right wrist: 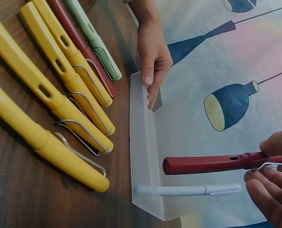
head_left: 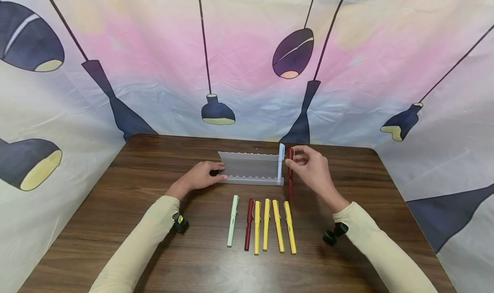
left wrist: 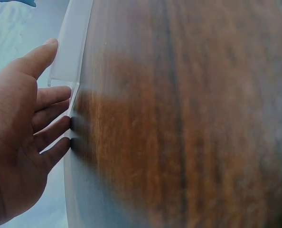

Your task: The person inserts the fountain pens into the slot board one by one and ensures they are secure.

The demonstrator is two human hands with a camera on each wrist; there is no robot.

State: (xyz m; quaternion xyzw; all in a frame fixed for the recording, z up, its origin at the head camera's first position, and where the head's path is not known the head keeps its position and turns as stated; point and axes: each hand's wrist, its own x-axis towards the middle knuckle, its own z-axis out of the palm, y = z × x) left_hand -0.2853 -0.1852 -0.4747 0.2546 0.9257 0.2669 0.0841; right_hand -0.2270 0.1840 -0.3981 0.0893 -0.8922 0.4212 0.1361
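A translucent pen rack (head_left: 251, 181) with notched edges lies on the table. Its left end is touched by my left hand (head_left: 202, 175), thumb at the front strip and the other fingers loosely extended at the end. A pale blue-white pen (head_left: 280, 162) rests across the notches at the rack's right end. Just right of that pen, my right hand (head_left: 311, 168) pinches a dark red fountain pen (right wrist: 202, 164) near its clipped cap. The red pen's free end points toward the table's front, and in the right wrist view it is apart from the pale pen.
In front of the rack lie a mint-green pen (head_left: 233, 222), another dark red pen (head_left: 249, 224) and several yellow pens (head_left: 266, 224), roughly side by side, clips toward the rack. A printed curtain (head_left: 254, 70) hangs behind the brown wooden table (head_left: 154, 258).
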